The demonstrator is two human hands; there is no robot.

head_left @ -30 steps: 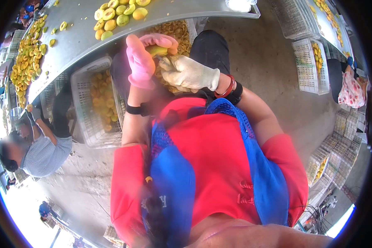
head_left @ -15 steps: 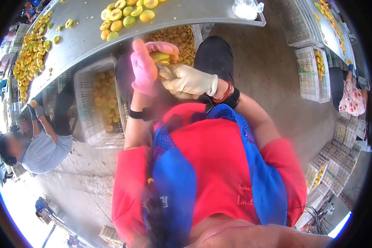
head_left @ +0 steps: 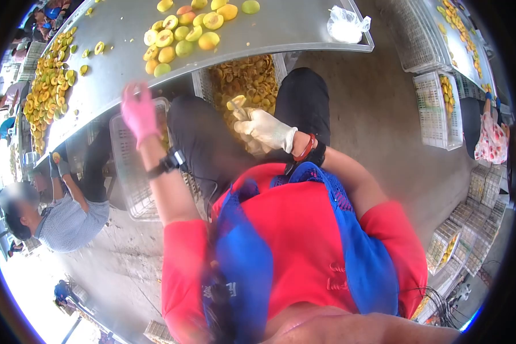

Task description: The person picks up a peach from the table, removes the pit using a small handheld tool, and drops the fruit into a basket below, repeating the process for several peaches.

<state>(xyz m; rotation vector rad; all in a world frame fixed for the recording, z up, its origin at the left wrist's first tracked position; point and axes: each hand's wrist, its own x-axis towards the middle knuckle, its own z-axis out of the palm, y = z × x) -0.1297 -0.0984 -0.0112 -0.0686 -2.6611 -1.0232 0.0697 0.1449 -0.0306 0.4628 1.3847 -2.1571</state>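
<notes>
My left hand (head_left: 139, 113), in a pink glove, is lifted at the table edge above the left crate. It is blurred by motion; its fingers look stretched out, and I see nothing in them. My right hand (head_left: 268, 127), in a whitish glove, is closed around a small knife-like tool (head_left: 239, 112). At the tool's tip sits a halved yellow fruit (head_left: 236, 102), like a peach or apricot. Below that hand, between my knees, a crate (head_left: 202, 84) is filled with brownish-yellow fruit pieces (head_left: 243, 77).
On the metal table (head_left: 114, 71) lie a group of fruit halves (head_left: 183, 49), a larger heap (head_left: 49, 92) and a clear plastic bag (head_left: 347, 26). A white crate (head_left: 123, 166) stands at my left. A co-worker (head_left: 69, 223) sits beyond it. More crates (head_left: 436, 109) stand at right.
My hands were together around the fruit; now they are apart. My left hand has moved left to the table edge. My right hand stays over the crate, its tool and fruit half now visible.
</notes>
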